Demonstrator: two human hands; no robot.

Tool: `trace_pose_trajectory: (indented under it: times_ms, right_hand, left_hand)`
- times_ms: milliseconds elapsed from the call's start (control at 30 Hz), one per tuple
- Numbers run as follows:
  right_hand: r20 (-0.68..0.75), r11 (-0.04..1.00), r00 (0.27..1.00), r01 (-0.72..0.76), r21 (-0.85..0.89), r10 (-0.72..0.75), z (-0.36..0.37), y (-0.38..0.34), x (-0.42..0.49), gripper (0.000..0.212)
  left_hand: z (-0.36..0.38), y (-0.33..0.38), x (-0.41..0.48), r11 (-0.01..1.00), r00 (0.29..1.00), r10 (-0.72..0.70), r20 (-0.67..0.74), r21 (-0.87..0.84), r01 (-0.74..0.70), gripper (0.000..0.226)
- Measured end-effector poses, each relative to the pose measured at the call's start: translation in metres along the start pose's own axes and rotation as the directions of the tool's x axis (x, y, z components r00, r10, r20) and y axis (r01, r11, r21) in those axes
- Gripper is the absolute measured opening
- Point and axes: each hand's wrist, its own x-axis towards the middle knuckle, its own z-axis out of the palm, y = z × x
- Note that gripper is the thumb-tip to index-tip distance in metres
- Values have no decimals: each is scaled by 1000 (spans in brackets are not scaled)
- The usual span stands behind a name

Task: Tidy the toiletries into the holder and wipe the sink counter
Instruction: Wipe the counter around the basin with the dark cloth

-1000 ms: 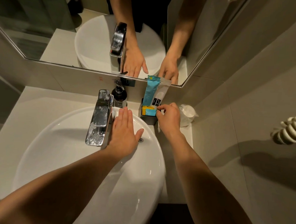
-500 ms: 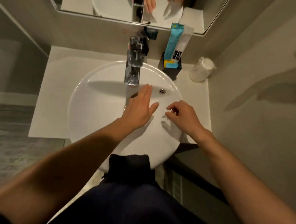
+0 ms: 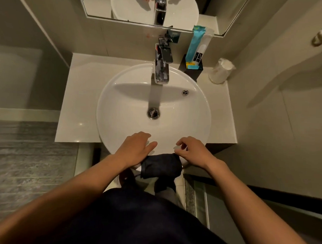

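Note:
A black holder (image 3: 191, 72) stands on the counter (image 3: 80, 100) at the back right of the white basin (image 3: 118, 105). A blue tube (image 3: 195, 42), a white tube (image 3: 202, 50) and a small yellow-and-blue item (image 3: 191, 65) stick out of it. A dark cloth (image 3: 160, 166) hangs over the basin's front rim. My left hand (image 3: 135, 148) lies flat at the cloth's left edge, fingers apart. My right hand (image 3: 191, 153) has its fingers curled at the cloth's right corner, which runs under the palm; any grip is hidden.
A chrome faucet (image 3: 161, 69) rises at the back of the basin, with a dark pump bottle (image 3: 167, 38) behind it. A wrapped white cup (image 3: 221, 71) stands by the right wall. A mirror (image 3: 124, 9) hangs above. My dark clothing fills the bottom of the view.
Both hands pulled back from the holder and faucet to the basin's front rim, at the dark cloth. The view tilted down and back.

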Motion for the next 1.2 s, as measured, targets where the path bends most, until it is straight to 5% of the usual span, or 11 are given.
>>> trace_pose_trajectory:
  times_ms: [333,433,700,800,900,1067,1200]
  right_hand:
    - [187,971,973,-90,-222,133,5,-17,4,51]
    - [220,970,968,-71,-233,124,8,-20,4,45]
    - [53,998,999,-1,-65,4,22,-18,-15,22]
    - [-90,989,994,71,133,-60,23,-13,-28,23]
    - [-108,910,994,50,411,-6,23,-7,-38,33]
    - [30,622,999,-44,782,33,21,-7,-46,24]
    - [6,550,998,31,835,-64,14,-37,-48,11]
  left_hand:
    - [7,3,-15,909,990,-57,128,417,-2,70]
    - [6,8,-11,905,981,-120,152,424,45,66]
    - [11,11,-9,968,965,-188,184,203,149,44]
    - [12,16,-25,984,988,-148,55,112,141,32]
    - [14,19,-51,986,987,-89,-131,-153,69,23]
    - [8,22,-94,837,945,-143,-295,-546,-44,17]
    - [-3,22,-116,650,890,-271,-366,-752,-112,18]
